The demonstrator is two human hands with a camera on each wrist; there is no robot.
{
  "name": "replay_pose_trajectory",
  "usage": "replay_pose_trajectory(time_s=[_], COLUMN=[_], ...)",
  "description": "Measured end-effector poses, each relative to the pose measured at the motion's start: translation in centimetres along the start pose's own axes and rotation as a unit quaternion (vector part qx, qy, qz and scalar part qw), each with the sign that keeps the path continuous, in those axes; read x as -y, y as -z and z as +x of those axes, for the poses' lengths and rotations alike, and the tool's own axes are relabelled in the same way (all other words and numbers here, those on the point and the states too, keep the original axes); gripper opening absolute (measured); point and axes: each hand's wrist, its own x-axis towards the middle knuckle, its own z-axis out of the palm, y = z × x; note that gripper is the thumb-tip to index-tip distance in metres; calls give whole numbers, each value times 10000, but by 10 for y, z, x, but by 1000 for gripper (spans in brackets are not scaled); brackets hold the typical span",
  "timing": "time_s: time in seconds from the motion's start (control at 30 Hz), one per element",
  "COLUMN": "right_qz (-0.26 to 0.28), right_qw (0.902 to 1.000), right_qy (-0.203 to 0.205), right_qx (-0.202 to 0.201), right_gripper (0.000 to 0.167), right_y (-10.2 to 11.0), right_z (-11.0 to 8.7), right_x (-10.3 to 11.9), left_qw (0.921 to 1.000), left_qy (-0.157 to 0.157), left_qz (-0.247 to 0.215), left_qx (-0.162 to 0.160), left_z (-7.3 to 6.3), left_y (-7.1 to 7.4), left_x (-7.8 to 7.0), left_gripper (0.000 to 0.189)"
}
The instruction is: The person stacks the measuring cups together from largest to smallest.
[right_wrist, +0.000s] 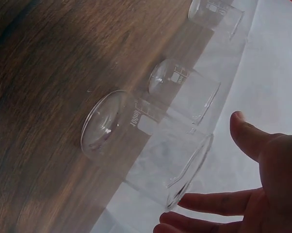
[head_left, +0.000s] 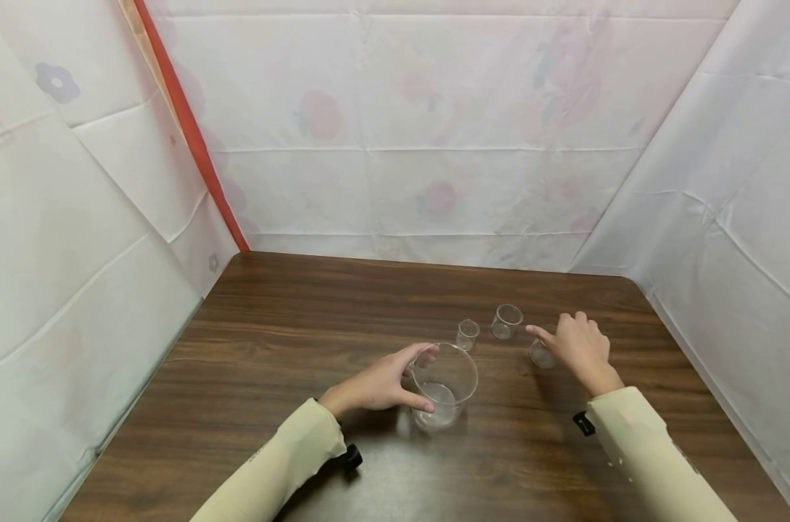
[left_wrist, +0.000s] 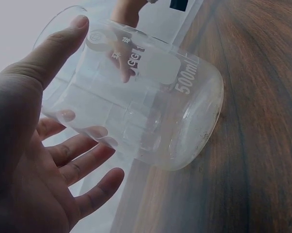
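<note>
A large clear glass beaker (head_left: 443, 413) marked 500ml is in my left hand (head_left: 384, 380). Thumb and fingers curve round its upper part, as the left wrist view of the beaker (left_wrist: 151, 92) shows. Farther right, my right hand (head_left: 580, 348) hovers over a smaller beaker marked 100ml (right_wrist: 121, 126), thumb spread away from the fingers. The fingertips of that hand (right_wrist: 272, 179) are close to the beaker's rim; I cannot tell whether they touch. Two more small beakers stand to its left, a middle-sized one (head_left: 506, 322) and the smallest (head_left: 468, 335).
All the glassware is on a dark wood-grain table (head_left: 290, 312). Pale patterned sheets hang behind it (head_left: 381, 196) and along both sides. A red strip (head_left: 195, 138) runs down the back left corner. Black straps are on both wrists.
</note>
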Motion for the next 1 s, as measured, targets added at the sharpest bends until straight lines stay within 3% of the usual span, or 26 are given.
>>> replay_pose_trajectory(time_s=[0.53,0.83,1.0], right_qz=[163,149,115], right_qw=[9997,9989,9993], right_qy=[117,270,87], right_qx=[104,339,354], right_gripper=[58,71,58], right_y=[-4,-3,-1], right_z=[6,9,7], right_x=[-7,-8,-8], left_qw=[10000,10000,10000], left_qy=[-69,-46,-59], left_qz=[-54,-55,-54], left_qx=[-10,-25,-35], left_z=[1,1,1], left_y=[0,0,-1], left_x=[1,1,1], left_gripper=[88,88,88])
